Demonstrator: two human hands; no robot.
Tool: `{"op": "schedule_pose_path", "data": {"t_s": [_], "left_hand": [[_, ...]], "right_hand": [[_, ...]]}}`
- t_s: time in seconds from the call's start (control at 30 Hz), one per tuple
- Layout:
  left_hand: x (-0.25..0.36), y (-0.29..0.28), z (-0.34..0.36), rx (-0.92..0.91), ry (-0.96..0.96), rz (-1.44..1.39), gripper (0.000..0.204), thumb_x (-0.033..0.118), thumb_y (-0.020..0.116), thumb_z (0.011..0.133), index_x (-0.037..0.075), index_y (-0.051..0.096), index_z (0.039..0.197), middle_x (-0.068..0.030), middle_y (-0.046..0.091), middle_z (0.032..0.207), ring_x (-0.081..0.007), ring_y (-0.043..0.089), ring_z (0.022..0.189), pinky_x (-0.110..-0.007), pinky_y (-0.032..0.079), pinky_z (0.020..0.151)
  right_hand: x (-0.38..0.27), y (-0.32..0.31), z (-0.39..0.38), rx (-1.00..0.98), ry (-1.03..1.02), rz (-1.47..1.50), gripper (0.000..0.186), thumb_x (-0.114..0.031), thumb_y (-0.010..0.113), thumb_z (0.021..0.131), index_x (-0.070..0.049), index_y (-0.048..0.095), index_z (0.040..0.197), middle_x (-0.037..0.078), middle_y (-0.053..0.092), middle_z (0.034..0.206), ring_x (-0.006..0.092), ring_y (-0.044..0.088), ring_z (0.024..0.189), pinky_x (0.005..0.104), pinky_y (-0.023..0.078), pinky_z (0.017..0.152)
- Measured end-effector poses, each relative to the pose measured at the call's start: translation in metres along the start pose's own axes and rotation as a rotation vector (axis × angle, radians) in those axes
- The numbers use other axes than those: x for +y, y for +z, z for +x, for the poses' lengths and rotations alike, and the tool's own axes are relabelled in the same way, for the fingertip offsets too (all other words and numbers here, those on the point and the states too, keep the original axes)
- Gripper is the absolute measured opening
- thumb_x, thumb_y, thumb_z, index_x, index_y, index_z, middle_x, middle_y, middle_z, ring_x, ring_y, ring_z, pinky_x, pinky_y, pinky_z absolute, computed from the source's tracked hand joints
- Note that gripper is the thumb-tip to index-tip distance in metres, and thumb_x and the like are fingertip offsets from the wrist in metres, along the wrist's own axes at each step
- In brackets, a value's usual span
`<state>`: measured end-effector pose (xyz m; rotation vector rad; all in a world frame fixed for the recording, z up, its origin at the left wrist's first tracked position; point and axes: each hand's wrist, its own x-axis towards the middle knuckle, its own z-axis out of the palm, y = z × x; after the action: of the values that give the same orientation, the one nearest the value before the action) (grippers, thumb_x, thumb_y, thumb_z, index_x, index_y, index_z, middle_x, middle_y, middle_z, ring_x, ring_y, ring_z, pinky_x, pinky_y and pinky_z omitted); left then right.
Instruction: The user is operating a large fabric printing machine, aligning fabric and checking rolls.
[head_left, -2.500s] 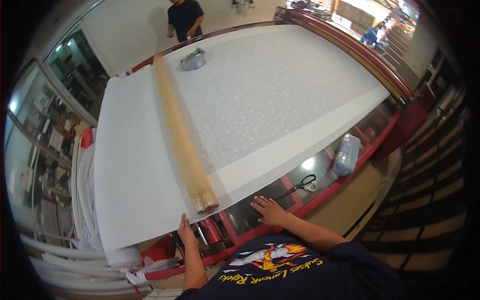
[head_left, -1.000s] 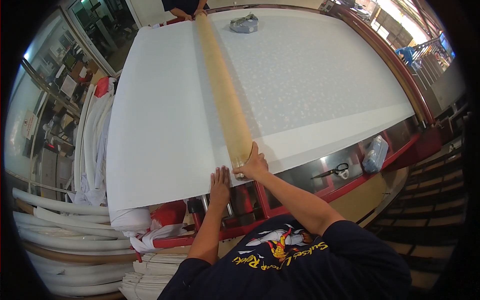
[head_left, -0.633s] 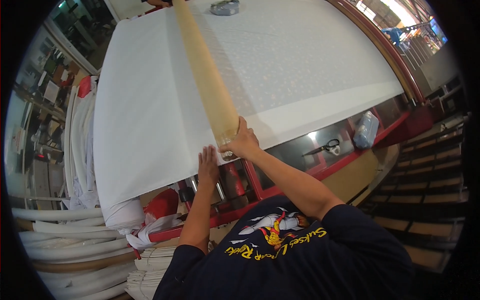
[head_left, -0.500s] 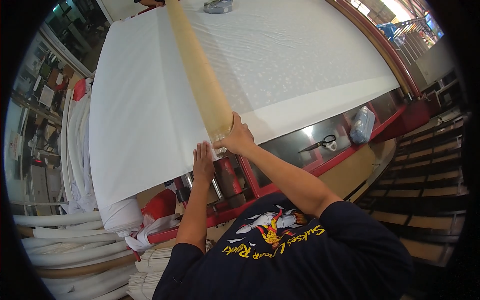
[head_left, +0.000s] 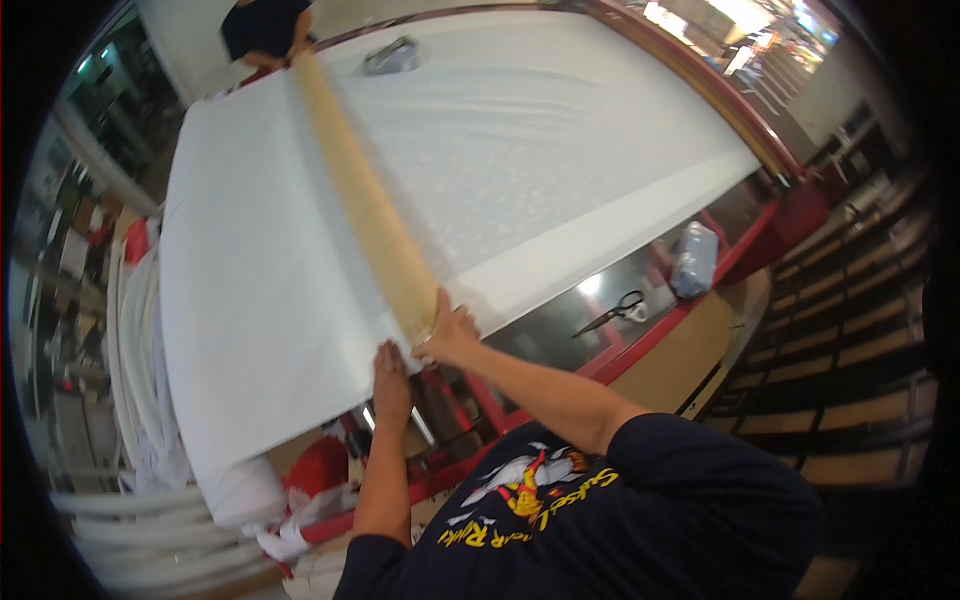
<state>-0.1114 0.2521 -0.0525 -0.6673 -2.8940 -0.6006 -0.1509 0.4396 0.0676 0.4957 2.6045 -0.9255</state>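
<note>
A long tan roll (head_left: pixel 355 200) lies across white sheeting (head_left: pixel 240 260) on a red-framed table (head_left: pixel 780 230). My right hand (head_left: pixel 450 325) is closed round the roll's near end. Just left of that end, my left hand (head_left: pixel 392 370) lies on the sheeting's edge, fingers stretched out, holding nothing. Right of the roll, faint speckles show through the sheeting, with ripples toward the back. A co-worker (head_left: pixel 262 28) bends over the roll's far end with hands at it.
Scissors (head_left: pixel 600 318) and a blue-grey wrapped package (head_left: pixel 695 260) lie on the table's near ledge. A grey-blue bundle (head_left: pixel 392 60) sits at the back. Several white rolls (head_left: pixel 140 515) are stacked at left. A black slatted rack (head_left: pixel 840 390) stands at right.
Since the earliest frame my right hand has moved left and taken hold of the roll. The co-worker has bent down to its far end. Ripples have appeared in the sheeting at right.
</note>
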Motion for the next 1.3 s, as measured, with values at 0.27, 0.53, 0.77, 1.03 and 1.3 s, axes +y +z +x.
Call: {"op": "schedule_pose_path", "data": {"t_s": [0.27, 0.53, 0.77, 1.03, 1.3], "left_hand": [[-0.013, 0.013, -0.022, -0.053, -0.028, 0.063, 0.067, 0.003, 0.055, 0.088, -0.013, 0.032, 0.149, -0.0298, 0.037, 0.156, -0.0438, 0.033, 0.148, -0.052, 0.026, 0.123], [-0.006, 0.005, -0.019, -0.117, -0.052, 0.055, 0.070, 0.010, 0.057, 0.092, -0.011, 0.030, 0.152, -0.0281, 0.032, 0.160, -0.0431, 0.030, 0.150, -0.051, 0.024, 0.124], [-0.005, 0.005, -0.011, -0.113, -0.052, 0.107, 0.066, 0.010, 0.055, 0.093, -0.012, 0.031, 0.152, -0.0262, 0.033, 0.160, -0.0415, 0.031, 0.150, -0.051, 0.024, 0.124], [-0.001, 0.013, -0.013, -0.079, -0.099, 0.049, 0.065, 0.011, 0.057, 0.091, -0.015, 0.038, 0.147, -0.0301, 0.040, 0.154, -0.0455, 0.035, 0.146, -0.050, 0.028, 0.123], [-0.003, 0.030, -0.027, -0.106, -0.378, -0.287, 0.057, 0.022, 0.037, 0.111, 0.018, 0.018, 0.164, -0.0227, 0.032, 0.162, -0.0402, 0.033, 0.147, -0.045, 0.029, 0.123]], "right_hand": [[-0.004, -0.002, -0.020, -0.030, -0.091, -0.090, 0.134, -0.050, 0.089, 0.065, -0.011, 0.005, 0.162, 0.032, 0.047, 0.135, 0.0481, 0.051, 0.125, 0.0589, 0.047, 0.101], [0.013, -0.022, -0.020, -0.142, -0.183, -0.077, 0.126, -0.062, 0.081, 0.074, -0.009, 0.008, 0.162, 0.032, 0.046, 0.139, 0.0467, 0.050, 0.129, 0.0559, 0.047, 0.104], [0.037, -0.016, -0.003, -0.172, -0.284, 0.006, 0.118, -0.060, 0.077, 0.079, -0.008, 0.011, 0.162, 0.032, 0.046, 0.142, 0.0470, 0.050, 0.130, 0.0531, 0.046, 0.108], [0.143, -0.101, 0.004, 0.004, -0.310, 0.143, 0.095, -0.054, 0.066, 0.093, -0.010, 0.018, 0.162, 0.032, 0.047, 0.144, 0.0476, 0.049, 0.134, 0.0500, 0.041, 0.113], [0.336, -0.273, 0.054, 0.696, 0.018, 0.021, 0.094, -0.047, 0.076, 0.087, -0.011, 0.027, 0.159, 0.031, 0.051, 0.139, 0.0449, 0.046, 0.135, 0.0500, 0.038, 0.114]]}}
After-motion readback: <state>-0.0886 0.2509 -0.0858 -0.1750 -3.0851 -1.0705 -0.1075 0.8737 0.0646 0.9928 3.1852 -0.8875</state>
